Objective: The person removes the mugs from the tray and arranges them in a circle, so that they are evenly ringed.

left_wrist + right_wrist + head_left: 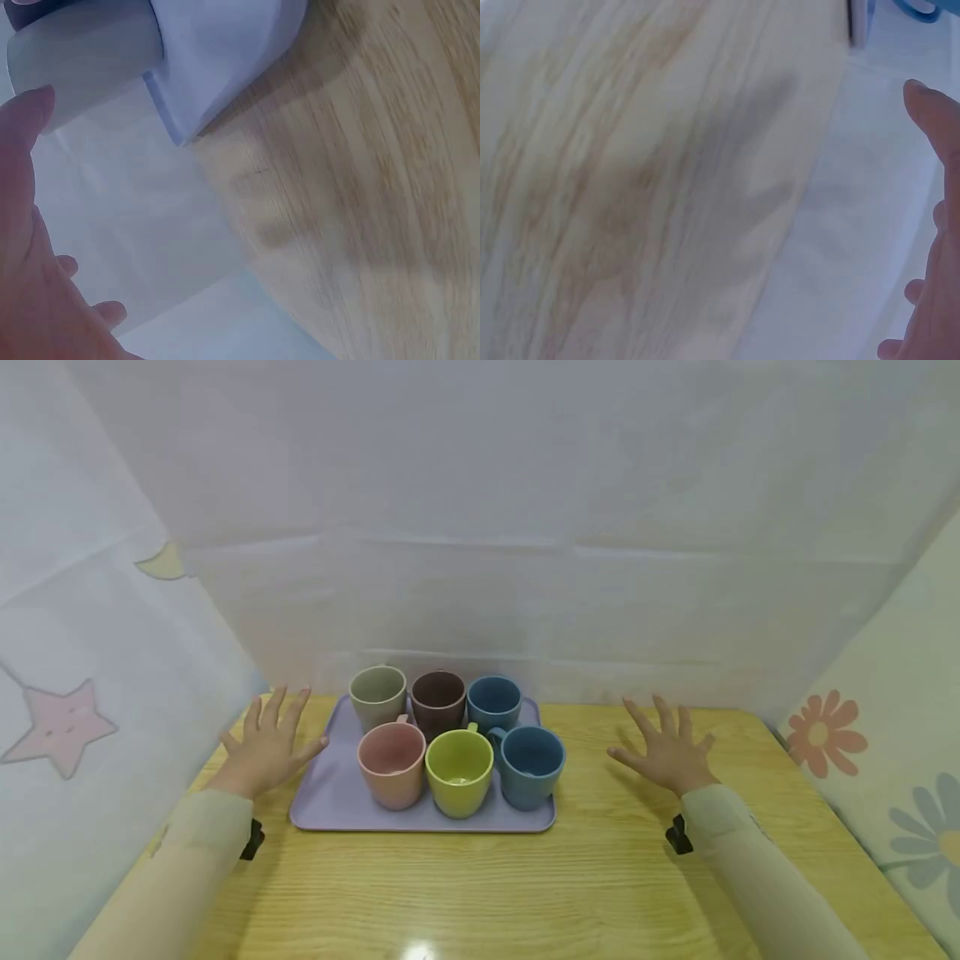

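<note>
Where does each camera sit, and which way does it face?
Head: on the head, facing forward and down at mugs, tray and table; left fingers, right fingers and both sleeves show.
Left wrist: on that wrist, facing the table, tray and greyish mug; left fingers show.
Right wrist: on that wrist, facing the table and white cloth; right fingers show.
Shared: head and left wrist show the greyish mug.
</note>
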{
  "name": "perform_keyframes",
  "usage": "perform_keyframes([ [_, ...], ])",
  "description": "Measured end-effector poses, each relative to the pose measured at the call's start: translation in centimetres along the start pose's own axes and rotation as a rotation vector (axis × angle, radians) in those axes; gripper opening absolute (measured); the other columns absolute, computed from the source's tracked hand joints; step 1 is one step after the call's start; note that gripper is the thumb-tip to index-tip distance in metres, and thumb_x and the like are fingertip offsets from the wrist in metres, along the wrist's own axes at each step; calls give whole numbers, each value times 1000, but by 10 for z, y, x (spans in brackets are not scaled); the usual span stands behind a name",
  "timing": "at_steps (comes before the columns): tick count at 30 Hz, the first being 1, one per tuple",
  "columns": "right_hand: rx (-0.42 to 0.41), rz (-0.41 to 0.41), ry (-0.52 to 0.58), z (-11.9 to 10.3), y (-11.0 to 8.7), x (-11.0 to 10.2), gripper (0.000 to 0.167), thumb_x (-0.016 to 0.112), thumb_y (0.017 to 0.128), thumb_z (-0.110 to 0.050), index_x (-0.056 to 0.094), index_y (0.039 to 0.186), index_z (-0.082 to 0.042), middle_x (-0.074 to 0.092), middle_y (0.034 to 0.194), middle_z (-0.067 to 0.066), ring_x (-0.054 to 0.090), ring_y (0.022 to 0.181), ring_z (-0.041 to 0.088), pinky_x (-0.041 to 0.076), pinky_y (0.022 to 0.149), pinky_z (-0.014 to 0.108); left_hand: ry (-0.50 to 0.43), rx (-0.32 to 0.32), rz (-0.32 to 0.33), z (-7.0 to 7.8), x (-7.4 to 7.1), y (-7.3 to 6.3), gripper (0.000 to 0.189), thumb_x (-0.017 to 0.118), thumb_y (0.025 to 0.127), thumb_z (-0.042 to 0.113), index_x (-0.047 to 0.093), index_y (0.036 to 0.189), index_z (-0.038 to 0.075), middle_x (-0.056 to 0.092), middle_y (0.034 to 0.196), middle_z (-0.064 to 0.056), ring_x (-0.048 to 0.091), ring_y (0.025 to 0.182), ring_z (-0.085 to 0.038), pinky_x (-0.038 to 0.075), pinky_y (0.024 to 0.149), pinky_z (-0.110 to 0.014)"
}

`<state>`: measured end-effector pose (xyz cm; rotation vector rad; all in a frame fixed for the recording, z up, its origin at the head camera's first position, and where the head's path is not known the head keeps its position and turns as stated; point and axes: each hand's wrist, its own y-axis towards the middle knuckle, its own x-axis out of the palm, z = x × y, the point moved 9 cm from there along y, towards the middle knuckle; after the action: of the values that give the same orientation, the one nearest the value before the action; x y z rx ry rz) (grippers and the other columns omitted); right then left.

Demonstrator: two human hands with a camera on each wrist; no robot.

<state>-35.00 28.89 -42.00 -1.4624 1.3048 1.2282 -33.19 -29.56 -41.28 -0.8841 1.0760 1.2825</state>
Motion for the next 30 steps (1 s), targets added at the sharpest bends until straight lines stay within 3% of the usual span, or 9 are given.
perform_keyframes([
  [3,-11,7,38,-9,-1,-3,95,52,91,-75,6,164,-35,-4,167,22,-7,145,62,-1,92,95,-39,-5,20,2,0,-4,94,43,100,67,-10,163,24,-16,166,-24,-5,143,-65,3,88,-96],
  [6,-34,18,177,-18,-2,-5,92,52,96,-67,4,165,-29,-4,166,25,-3,145,62,8,95,93,-176,1,66,9,-4,-8,92,50,103,55,-7,164,15,-11,164,-31,2,141,-68,12,95,-92],
  [10,-78,58,465,-31,-3,-9,85,52,103,-54,5,165,-19,0,165,27,3,147,58,16,104,86,-366,35,154,21,-10,-15,86,55,105,40,0,163,7,-2,162,-36,7,141,-66,16,104,-85],
  [14,-90,95,736,-46,-8,-9,73,48,106,-48,18,163,-13,11,164,22,20,147,48,27,111,75,-451,55,262,26,-16,-23,79,53,106,33,6,161,0,9,159,-39,13,142,-62,17,109,-80],
  [17,-124,120,954,-56,-12,-6,59,44,110,-39,28,158,-8,23,160,19,35,141,39,40,110,64,-526,36,304,24,-18,-27,77,53,106,29,8,161,-1,12,159,-39,20,141,-62,24,108,-78],
  [21,-190,89,1191,-68,-14,8,49,39,112,-32,35,152,-4,34,151,16,47,132,26,51,105,49,-648,-14,275,20,-8,-28,79,53,106,30,6,162,1,10,163,-32,22,142,-60,31,105,-77],
  [24,-211,18,1350,-76,-15,23,50,38,112,-34,35,151,-3,38,147,17,51,130,28,52,105,47,-713,-28,224,20,5,-29,80,53,106,29,4,161,-1,9,163,-32,20,143,-59,29,107,-76],
  [30,-232,-119,1578,-97,-21,50,54,36,110,-28,26,155,1,42,144,14,53,127,27,51,106,42,-721,-58,71,18,34,-33,75,53,107,29,11,159,-6,17,160,-36,22,142,-59,28,113,-70],
])
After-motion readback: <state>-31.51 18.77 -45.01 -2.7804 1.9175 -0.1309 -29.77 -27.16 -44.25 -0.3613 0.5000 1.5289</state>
